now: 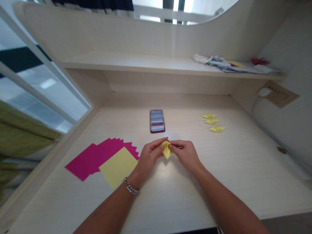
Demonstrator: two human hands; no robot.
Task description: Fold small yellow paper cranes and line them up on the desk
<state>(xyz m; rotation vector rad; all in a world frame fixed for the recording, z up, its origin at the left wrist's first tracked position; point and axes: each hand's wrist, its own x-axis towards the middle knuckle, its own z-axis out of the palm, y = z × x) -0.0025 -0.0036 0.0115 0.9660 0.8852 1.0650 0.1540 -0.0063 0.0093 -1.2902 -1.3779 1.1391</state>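
Between my two hands is a small piece of folded yellow origami paper [167,152], its pointed end facing me. My left hand [151,154] pinches its left side, thumb on top. On the right side, my right hand [185,152] grips it with the thumb on the front and the fingers behind, partly hidden. A flat yellow paper sheet [118,167] lies beside my left wrist, on top of a fanned stack of magenta paper sheets [85,162]. Farther back on the right, three folded yellow paper cranes [212,122] sit in a short column.
Just beyond my hands a phone [157,121] lies on the pale desk [234,169]. Papers [236,66] are piled on the shelf [136,63] above. At the right, a plug [264,92] with a grey cable sits in the wall socket. A dark object edge [200,231] shows at the bottom.
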